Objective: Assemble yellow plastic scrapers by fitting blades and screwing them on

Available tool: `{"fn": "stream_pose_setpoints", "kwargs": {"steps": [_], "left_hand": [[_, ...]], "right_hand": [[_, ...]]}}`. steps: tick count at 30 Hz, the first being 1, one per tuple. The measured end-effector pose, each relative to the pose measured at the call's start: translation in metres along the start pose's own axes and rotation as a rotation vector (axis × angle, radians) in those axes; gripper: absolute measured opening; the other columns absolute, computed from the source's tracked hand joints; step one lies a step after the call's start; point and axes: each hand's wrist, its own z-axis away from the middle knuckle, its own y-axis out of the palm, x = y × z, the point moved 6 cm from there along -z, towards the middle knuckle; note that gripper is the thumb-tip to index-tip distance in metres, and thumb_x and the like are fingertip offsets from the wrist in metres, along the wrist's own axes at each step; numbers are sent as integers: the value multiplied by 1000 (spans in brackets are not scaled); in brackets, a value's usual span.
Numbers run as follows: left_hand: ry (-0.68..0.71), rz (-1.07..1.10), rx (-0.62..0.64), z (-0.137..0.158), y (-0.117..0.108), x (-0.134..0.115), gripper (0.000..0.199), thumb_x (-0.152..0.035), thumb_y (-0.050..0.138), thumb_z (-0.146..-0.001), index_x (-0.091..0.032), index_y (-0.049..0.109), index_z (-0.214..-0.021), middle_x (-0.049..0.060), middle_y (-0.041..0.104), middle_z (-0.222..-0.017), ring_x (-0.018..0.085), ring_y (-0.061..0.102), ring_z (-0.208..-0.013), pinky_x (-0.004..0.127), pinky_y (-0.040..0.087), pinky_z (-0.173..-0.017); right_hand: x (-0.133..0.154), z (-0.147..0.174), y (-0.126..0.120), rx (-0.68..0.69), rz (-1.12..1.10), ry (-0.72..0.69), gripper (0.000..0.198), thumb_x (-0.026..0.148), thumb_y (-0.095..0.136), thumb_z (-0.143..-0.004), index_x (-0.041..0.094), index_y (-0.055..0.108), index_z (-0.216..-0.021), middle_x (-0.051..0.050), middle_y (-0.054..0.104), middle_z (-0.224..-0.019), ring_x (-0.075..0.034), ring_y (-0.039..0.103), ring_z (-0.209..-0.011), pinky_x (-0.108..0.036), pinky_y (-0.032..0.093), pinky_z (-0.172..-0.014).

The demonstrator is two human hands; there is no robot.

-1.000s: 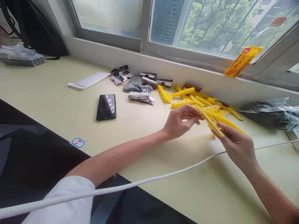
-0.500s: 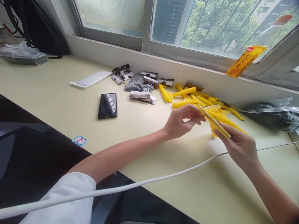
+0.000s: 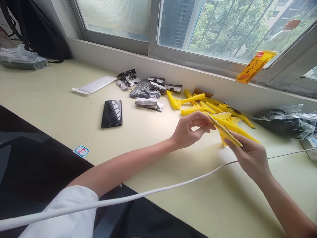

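Note:
My right hand (image 3: 254,157) is closed round a yellow scraper (image 3: 226,133), which tilts above the table with its flat head edge-on to me. Thumb and fingers of my left hand (image 3: 188,130) are pinched together at the scraper's far left end; whatever sits between the fingertips is too small to make out. Right behind my hands lies a heap of yellow scrapers (image 3: 193,98), some with metal plates on their heads. The held scraper partly covers that heap.
A black phone (image 3: 111,114) lies left of my hands. Farther back are a grey plastic bag (image 3: 145,90), small printed packets (image 3: 146,101) and a white sheet (image 3: 95,85). A white cable (image 3: 173,185) crosses in front. On the sill stands a bottle (image 3: 257,66); a dark bag (image 3: 277,122) lies right.
The whole view has shifted slightly. My hands keep almost the same pose, with the scraper still in my right hand and my left fingers at its end.

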Motion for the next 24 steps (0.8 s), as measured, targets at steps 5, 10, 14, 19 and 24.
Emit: {"fn": "stream_pose_setpoints", "kwargs": {"steps": [5, 10, 14, 19, 24], "left_hand": [[-34, 23, -1, 0, 1, 3, 23, -27, 72, -82, -12, 56, -90, 8, 71, -89, 14, 73, -84, 28, 61, -80], [-76, 23, -15, -1, 1, 5, 31, -33, 75, -80, -13, 55, -91, 7, 71, -88, 17, 73, -86, 27, 60, -74], [-130, 84, -29, -2, 2, 10, 32, -34, 77, -78, -9, 63, -93, 11, 72, -91, 18, 73, -85, 27, 58, -72], [-188, 200, -77, -1, 1, 16, 36, -32, 82, -72, -6, 69, -93, 12, 73, -88, 17, 72, -82, 27, 58, -70], [-264, 223, -129, 0, 0, 23, 40, -37, 83, -70, -6, 71, -92, 10, 73, -82, 14, 70, -75, 26, 55, -69]], "right_hand": [[-1, 0, -1, 9, -3, -6, 48, 45, 73, -79, 17, 76, -118, -8, 74, -95, -22, 67, -84, -32, 55, -70], [0, 0, -1, 13, -1, 2, 50, 44, 73, -79, 15, 76, -119, -9, 74, -96, -22, 67, -84, -31, 55, -71], [1, 0, 0, 3, 0, -1, 51, 44, 73, -79, 14, 76, -120, -10, 75, -98, -22, 68, -86, -31, 56, -73], [0, 2, 0, -3, -31, -9, 49, 40, 73, -81, 16, 74, -123, -11, 74, -114, -22, 70, -92, -30, 57, -77], [0, 3, 2, 9, -37, -14, 46, 37, 72, -83, 18, 73, -125, -10, 70, -126, -21, 71, -94, -28, 58, -77]]}}
